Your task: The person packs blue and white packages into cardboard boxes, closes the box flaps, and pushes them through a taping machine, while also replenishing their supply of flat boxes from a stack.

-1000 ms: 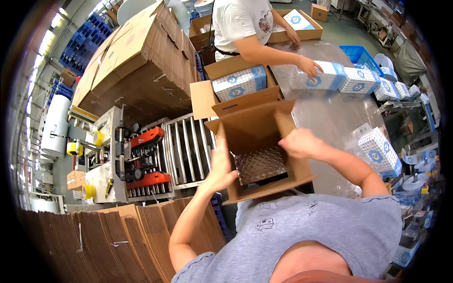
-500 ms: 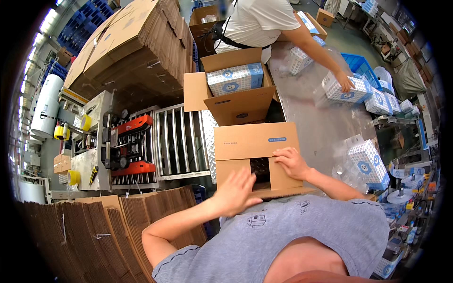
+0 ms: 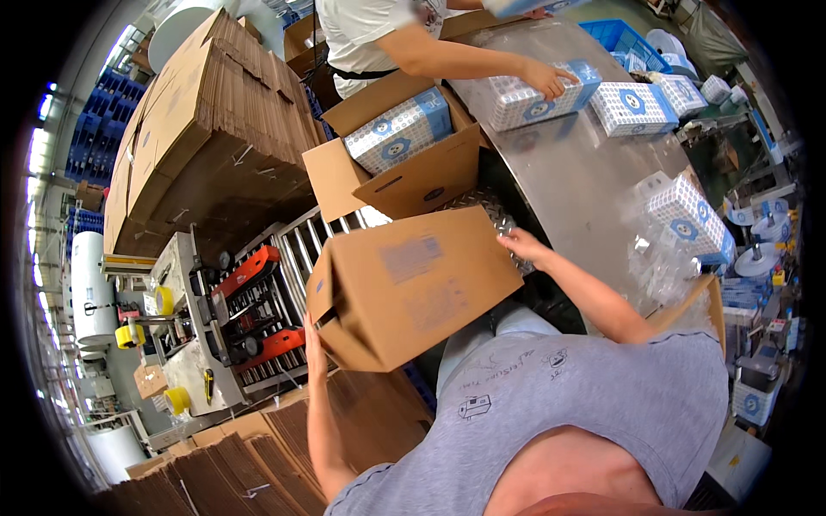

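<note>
Brown flaps (image 3: 321, 297) facing near left could pop open and the box (image 3: 430, 297) slip if the left hand (image 3: 317, 351), fingers straight against that end, comes away, since the box tips mid-scene, its long way pointing far right, where I cannot tell if the right hand's (image 3: 528, 248) fingers grip.

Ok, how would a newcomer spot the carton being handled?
Start from the metal table on the right, then look left of its near end, above the grey shirt. The tilted brown carton there is the one. Unlike the open carton beyond it, which shows a white-and-blue package, it turns a broad side with two purplish print patches upward.
</note>
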Tool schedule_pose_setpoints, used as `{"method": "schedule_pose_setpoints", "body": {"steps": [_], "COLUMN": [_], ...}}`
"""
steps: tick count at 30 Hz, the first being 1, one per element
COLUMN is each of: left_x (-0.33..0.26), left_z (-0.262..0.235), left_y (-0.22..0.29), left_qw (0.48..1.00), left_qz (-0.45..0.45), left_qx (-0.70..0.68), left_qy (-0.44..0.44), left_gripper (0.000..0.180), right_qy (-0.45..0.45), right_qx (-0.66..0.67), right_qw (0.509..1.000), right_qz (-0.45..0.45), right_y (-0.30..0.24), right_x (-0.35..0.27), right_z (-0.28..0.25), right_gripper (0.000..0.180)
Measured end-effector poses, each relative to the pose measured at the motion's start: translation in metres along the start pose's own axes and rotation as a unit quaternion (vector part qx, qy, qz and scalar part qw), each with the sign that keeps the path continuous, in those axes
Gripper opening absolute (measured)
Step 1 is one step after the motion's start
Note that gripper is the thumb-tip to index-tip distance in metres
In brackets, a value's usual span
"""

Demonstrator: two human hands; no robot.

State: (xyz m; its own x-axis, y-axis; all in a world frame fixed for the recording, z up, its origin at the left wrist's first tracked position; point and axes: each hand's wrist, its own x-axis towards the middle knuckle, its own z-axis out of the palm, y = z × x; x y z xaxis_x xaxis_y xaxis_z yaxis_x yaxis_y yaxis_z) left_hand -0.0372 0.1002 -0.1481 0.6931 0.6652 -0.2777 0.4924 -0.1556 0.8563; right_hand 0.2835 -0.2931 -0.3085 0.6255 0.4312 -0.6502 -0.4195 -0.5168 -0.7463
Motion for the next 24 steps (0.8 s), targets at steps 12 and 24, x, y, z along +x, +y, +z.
{"method": "schedule_pose_setpoints", "body": {"steps": [12,24], "left_x": [0.024,0.028], "left_z": [0.058,0.139], "left_y": [-0.152,0.036], "left_qw": [0.919,0.961], "left_qz": [-0.26,-0.045], "left_qx": [-0.245,-0.135], "left_qy": [-0.167,-0.237], "left_gripper": [0.078,0.047], "right_qy": [-0.175,0.003], "right_qx": [-0.142,-0.4], "right_qw": [0.939,0.855], "right_qz": [-0.26,-0.331], "right_y": [-0.218,-0.155], "right_x": [-0.213,-0.167], "right_z": [0.13,0.104], "right_gripper": [0.038,0.051]}}
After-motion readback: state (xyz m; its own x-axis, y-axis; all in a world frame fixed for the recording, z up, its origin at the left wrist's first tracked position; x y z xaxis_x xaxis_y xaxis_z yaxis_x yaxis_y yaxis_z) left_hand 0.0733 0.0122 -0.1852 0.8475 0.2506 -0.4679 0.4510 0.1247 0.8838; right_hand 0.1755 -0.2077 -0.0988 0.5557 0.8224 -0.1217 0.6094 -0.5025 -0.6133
